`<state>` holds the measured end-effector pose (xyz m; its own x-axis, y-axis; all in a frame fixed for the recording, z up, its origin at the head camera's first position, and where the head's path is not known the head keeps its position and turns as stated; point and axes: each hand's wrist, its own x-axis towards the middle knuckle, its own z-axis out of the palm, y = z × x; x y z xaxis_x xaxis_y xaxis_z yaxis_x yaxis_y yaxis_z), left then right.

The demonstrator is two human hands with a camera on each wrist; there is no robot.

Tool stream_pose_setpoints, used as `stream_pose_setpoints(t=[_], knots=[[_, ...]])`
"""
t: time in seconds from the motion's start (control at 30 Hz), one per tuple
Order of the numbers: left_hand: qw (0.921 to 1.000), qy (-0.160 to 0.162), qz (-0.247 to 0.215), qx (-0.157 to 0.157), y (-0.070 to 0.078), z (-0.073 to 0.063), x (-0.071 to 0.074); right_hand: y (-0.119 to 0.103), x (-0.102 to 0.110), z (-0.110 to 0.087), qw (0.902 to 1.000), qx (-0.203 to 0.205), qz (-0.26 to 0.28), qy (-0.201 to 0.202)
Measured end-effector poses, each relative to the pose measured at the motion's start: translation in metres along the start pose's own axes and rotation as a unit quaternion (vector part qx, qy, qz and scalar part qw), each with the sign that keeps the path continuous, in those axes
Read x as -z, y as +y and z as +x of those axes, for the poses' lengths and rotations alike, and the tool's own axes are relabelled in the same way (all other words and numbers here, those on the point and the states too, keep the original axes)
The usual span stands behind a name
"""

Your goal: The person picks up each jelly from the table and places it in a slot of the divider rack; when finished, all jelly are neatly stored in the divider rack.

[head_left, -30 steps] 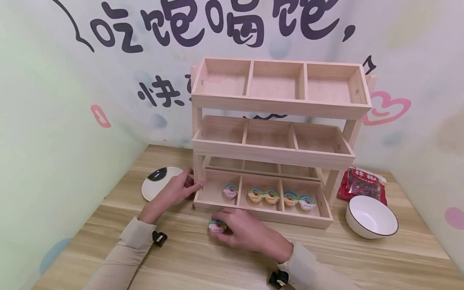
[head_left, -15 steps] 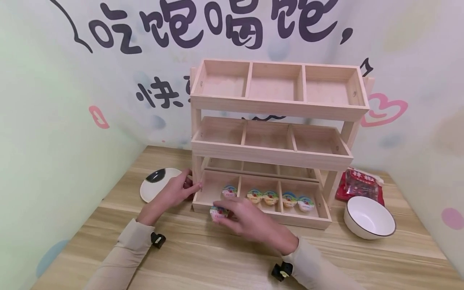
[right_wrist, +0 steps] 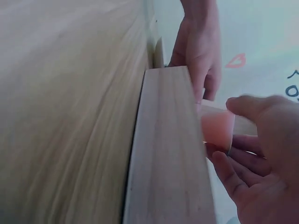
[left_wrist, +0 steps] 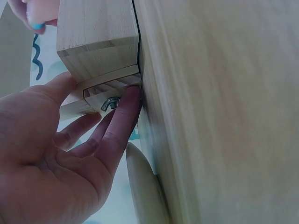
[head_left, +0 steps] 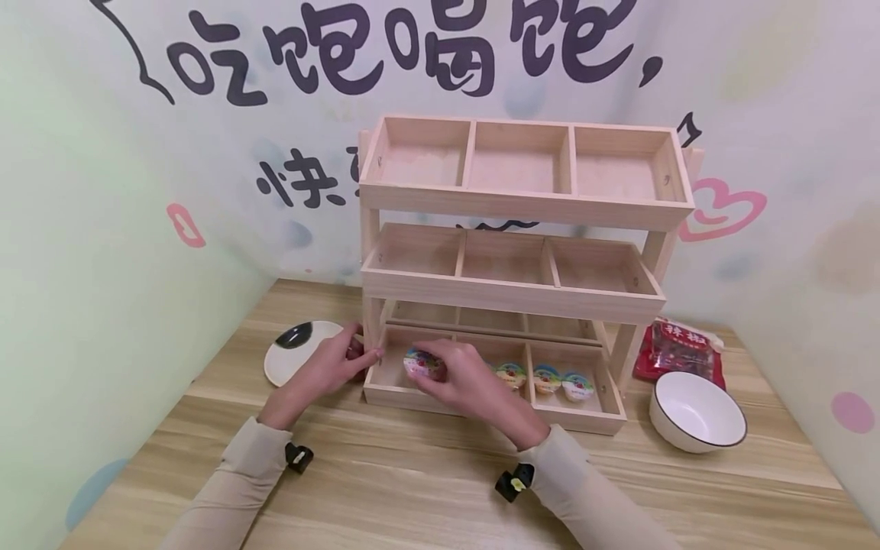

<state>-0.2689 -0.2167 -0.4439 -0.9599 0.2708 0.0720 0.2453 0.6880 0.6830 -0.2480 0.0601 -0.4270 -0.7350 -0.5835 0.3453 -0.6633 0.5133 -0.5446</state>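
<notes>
In the head view, a three-tier wooden rack [head_left: 512, 286] stands on the table, each tier split into three compartments. My right hand [head_left: 470, 382] pinches a jelly cup [head_left: 422, 364] with a printed lid, inside the bottom tier's left compartment. The right wrist view shows this cup's translucent pink side [right_wrist: 218, 128] between thumb and fingers. At the rack's lower left end, my left hand [head_left: 328, 368] grips the post, its thumb on the front side. More jelly cups [head_left: 547, 378] sit in the bottom tier's middle and right compartments; my right hand partly hides the middle ones.
Left of the rack lies a white plate [head_left: 280, 365] with a black patch, partly behind my left hand. A white bowl [head_left: 697, 412] with a dark rim stands to the right. Behind the bowl is a red packet [head_left: 681, 351]. A printed wall backs the wooden table [head_left: 385, 473].
My right hand has lifted the jelly cup from the table, over the front board and into the bottom left compartment. My left hand has stayed at the post.
</notes>
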Motion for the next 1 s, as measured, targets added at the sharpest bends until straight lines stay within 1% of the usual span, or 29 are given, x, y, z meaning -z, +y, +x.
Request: stream_pose_setpoints(t=[0.17, 0.23, 0.43, 0.53, 0.77, 1.0], knots=[[1.0000, 0.002, -0.001, 0.000, 0.000, -0.001, 0.001, 0.006, -0.006, 0.011, 0.9999, -0.010, 0.000, 0.010], [1.0000, 0.004, -0.002, 0.003, 0.000, -0.001, 0.001, 0.008, -0.009, 0.016, 0.9999, -0.012, -0.002, 0.008], [0.9999, 0.001, -0.010, 0.000, -0.003, 0.000, 0.000, 0.014, -0.018, 0.026, 0.9997, -0.010, -0.003, -0.020], [0.9999, 0.000, -0.014, -0.006, -0.003, 0.000, 0.000, 0.016, -0.021, 0.028, 0.9994, -0.014, -0.013, -0.029], [0.9999, -0.001, -0.010, 0.005, -0.004, 0.001, -0.001, 0.021, -0.028, 0.032, 0.9977, -0.019, -0.056, -0.034], [0.9999, -0.001, -0.009, 0.007, -0.005, 0.001, 0.000, 0.020, -0.031, 0.034, 0.9953, -0.041, -0.076, -0.044]])
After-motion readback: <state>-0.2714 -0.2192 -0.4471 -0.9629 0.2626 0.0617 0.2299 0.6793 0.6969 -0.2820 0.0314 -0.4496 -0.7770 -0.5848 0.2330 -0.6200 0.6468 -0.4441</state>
